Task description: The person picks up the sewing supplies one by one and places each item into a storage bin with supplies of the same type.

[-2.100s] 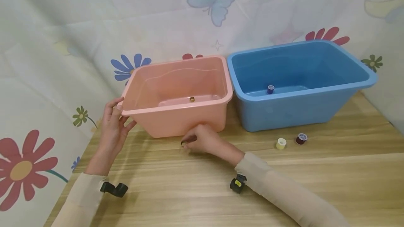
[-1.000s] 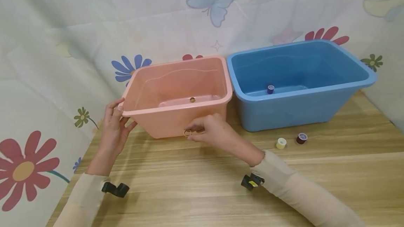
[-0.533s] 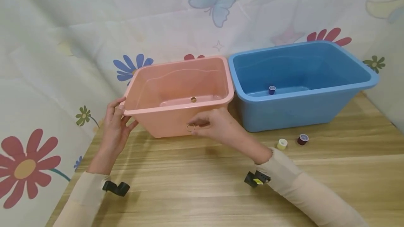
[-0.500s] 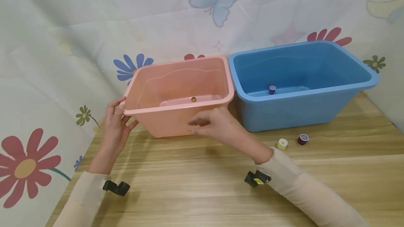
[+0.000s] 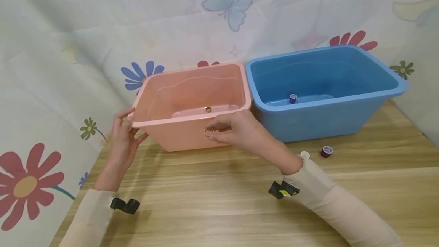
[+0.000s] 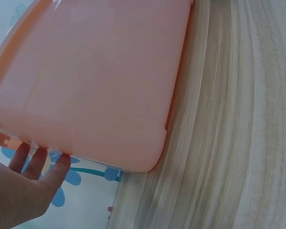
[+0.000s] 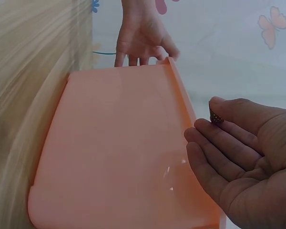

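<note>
My right hand [image 5: 243,127] pinches a thin gold ring [image 5: 209,132] between thumb and forefinger, in front of the pink bin's [image 5: 181,134] near wall and just below its rim. In the right wrist view the ring [image 7: 216,116] looks dark, with a dotted gold surface. My left hand [image 5: 122,140] grips the pink bin's left rim, thumb on top and other fingers beneath. The left wrist view shows those fingertips [image 6: 62,163] against the end of the bin. Another small gold ring [image 5: 208,109] lies on the floor inside the pink bin.
A blue bin [image 5: 322,119] stands right beside the pink one, with a small purple roll [image 5: 292,98] inside. On the wooden table [image 5: 192,201] sit a dark red roll [image 5: 326,151] and a pale roll [image 5: 305,155], partly hidden by the right wrist. A patterned cloth [image 5: 171,18] hangs behind.
My right hand has lifted the gold ring off the table, up along the pink bin's front wall and slightly right. The right wrist now partly covers the pale roll. My left hand stays put.
</note>
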Motion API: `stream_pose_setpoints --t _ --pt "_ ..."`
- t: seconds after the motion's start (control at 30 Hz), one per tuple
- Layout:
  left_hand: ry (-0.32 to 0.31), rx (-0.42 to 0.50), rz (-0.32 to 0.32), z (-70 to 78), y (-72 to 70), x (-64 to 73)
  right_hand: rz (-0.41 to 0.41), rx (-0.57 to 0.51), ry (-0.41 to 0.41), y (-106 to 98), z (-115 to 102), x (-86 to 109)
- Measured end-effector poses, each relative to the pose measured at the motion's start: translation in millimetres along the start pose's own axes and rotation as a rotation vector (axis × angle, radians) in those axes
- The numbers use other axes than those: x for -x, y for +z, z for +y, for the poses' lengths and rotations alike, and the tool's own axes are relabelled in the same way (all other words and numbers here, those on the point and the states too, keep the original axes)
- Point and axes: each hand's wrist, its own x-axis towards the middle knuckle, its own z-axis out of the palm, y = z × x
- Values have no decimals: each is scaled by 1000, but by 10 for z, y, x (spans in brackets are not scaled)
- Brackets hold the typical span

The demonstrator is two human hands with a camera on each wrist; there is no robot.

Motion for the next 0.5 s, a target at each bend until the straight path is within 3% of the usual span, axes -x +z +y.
stream_pose_setpoints --t 0.17,0.5 --pt "-5 -11 -24 34 -45 -43 2 65 -6 -87 -39 -31" --pt "-1 -9 -63 -67 -86 -24 -19 122 10 -206 -66 -35"
